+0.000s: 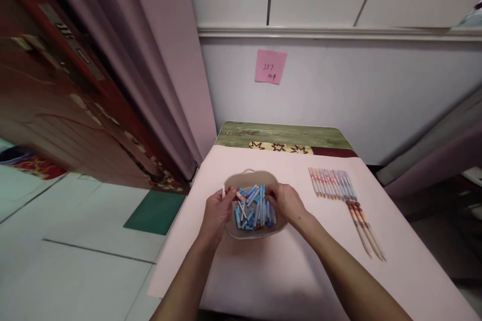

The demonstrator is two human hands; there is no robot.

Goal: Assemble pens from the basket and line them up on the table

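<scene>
A beige plastic basket (233, 180) holds a jumble of blue, light blue and white pens (256, 208). At its left rim my left hand (218, 211) is closed in a pinch on a pen (240, 195) with an orange-brown part; a white end shows above the fingers. My right hand (285, 201) reaches over the right rim with its fingers curled down among the blue pens. Its fingertips are partly hidden, so what they grip, if anything, cannot be made out.
Right of the basket, several pens lie side by side in a row (332, 184) on the pale pink tablecloth (301, 256). Below them are a few brown-and-cream pens (364, 230). The table's green patterned far edge (278, 133) meets a wall with a pink note (270, 66).
</scene>
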